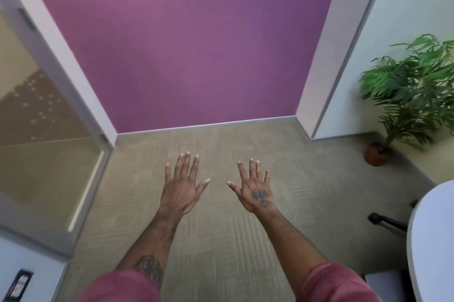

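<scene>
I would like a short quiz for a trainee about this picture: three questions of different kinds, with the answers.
1. True or false: the left hand is curled into a fist.
2. On which side does the potted plant stand? A) beside the left hand B) beside the right hand
3. Fill the gap: the wall ahead is painted ____.

Key: 1 false, its fingers are spread and hold nothing; 2 B; 3 purple.
</scene>
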A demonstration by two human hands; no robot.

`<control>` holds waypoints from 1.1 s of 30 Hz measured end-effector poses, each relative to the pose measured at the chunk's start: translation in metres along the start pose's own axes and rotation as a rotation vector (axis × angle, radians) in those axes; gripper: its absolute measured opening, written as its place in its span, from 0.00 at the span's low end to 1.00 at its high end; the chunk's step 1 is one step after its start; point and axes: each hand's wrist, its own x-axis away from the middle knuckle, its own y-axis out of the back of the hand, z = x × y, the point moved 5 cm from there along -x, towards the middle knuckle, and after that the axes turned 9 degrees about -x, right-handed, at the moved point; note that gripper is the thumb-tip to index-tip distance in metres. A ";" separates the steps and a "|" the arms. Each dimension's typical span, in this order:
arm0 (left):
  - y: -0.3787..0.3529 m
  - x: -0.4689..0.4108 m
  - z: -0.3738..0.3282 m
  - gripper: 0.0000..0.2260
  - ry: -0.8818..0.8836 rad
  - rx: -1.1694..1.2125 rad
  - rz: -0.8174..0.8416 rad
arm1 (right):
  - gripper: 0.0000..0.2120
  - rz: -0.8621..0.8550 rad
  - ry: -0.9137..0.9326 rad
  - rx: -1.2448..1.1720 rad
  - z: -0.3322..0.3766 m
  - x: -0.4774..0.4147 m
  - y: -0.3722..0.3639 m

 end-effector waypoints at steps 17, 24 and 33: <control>0.033 -0.331 -0.225 0.42 -0.492 0.081 -0.121 | 0.41 -0.267 -0.447 0.001 -0.245 -0.174 0.138; 0.059 -0.470 -0.328 0.42 -0.721 0.104 -0.166 | 0.41 -0.400 -0.687 -0.012 -0.338 -0.228 0.194; 0.088 -0.563 -0.484 0.40 -0.967 0.082 -0.211 | 0.39 -0.476 -0.958 0.024 -0.458 -0.239 0.251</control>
